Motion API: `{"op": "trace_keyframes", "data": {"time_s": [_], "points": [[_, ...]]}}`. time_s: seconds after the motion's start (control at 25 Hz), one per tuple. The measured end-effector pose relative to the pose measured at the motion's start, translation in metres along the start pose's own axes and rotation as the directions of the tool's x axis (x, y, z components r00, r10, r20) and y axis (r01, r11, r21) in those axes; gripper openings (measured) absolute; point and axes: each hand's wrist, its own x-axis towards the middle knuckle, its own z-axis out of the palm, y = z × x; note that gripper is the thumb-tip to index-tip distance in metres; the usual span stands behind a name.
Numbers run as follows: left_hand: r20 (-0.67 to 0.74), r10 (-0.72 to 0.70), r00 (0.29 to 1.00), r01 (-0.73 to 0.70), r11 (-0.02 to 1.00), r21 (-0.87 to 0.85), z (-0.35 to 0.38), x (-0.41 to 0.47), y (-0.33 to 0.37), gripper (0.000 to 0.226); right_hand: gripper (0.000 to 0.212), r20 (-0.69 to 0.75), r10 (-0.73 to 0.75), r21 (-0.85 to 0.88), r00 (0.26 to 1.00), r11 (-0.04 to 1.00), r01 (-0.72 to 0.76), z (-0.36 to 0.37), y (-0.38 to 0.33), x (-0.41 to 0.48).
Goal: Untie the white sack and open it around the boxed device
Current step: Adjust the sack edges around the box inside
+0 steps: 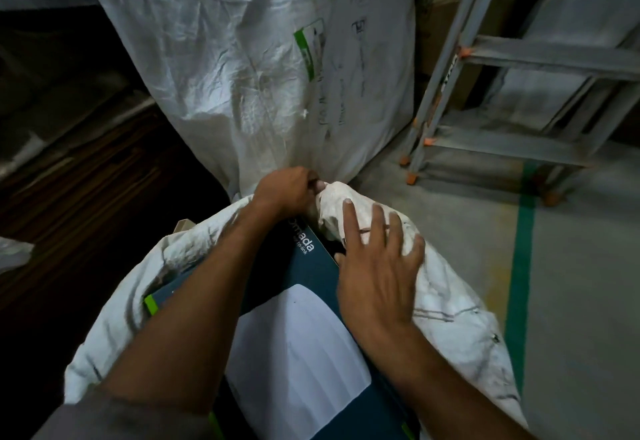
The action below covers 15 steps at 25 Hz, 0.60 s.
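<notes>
White sack (450, 311) neck inside left grip (285, 190)

Sack (450, 304) woven plastic, crumpled, matt; box (298, 353) smooth cardbd.

Beyond the left hand (284, 190) a big white bag (225, 58) with a green label (304, 48) stands. Right of the right hand (374, 277) lies grey floor (433, 204) with a green stripe (522, 266). Farther off stands a grey ladder (526, 55) on orange feet (411, 178). The light is dim.

The teal box (308, 266) reads "omada", with what looks like "tp-link" beneath it.
</notes>
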Motion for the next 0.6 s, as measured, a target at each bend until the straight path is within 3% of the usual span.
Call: {"op": "trace_keyframes", "data": {"time_s": [0.12, 0.2, 0.28, 0.36, 0.44, 0.52, 0.6], "points": [[0.163, -0.079, 0.983, 0.092, 0.993, -0.069, -0.008, 0.017, 0.000, 0.022, 0.076, 0.094, -0.021, -0.014, 0.995, 1.000, 0.022, -0.003, 0.040, 0.022], [0.084, -0.078, 0.993, 0.081, 0.996, -0.024, -0.008, 0.009, 0.010, 0.022, 0.049, 0.216, 0.021, 0.220, 0.976, 0.973, -0.070, -0.002, 0.067, 0.058], [-0.076, 0.050, 0.996, -0.046, 0.998, 0.052, -0.004, -0.014, 0.027, 0.032, 0.035, 0.428, 0.100, 0.396, 0.898, 0.873, -0.285, -0.008, 0.085, 0.084], [-0.076, 0.278, 0.958, -0.273, 0.959, 0.069, -0.003, -0.030, 0.049, 0.037, 0.043, 0.524, 0.079, 0.476, 0.848, 0.799, -0.368, 0.001, 0.092, 0.096], [0.014, 0.383, 0.924, -0.383, 0.919, 0.092, -0.003, -0.030, 0.066, 0.037, 0.038, 0.486, 0.138, 0.439, 0.863, 0.815, -0.378, -0.007, 0.081, 0.089], [-0.040, 0.436, 0.899, -0.425, 0.891, 0.160, 0.000, -0.025, 0.069, 0.033, 0.036, 0.276, 0.171, 0.292, 0.946, 0.923, -0.252, -0.018, 0.072, 0.060], [-0.079, 0.434, 0.897, -0.411, 0.887, 0.212, 0.011, -0.021, 0.065, 0.036, 0.056, 0.069, 0.125, 0.152, 0.990, 0.979, -0.134, -0.034, 0.068, 0.012]]}}
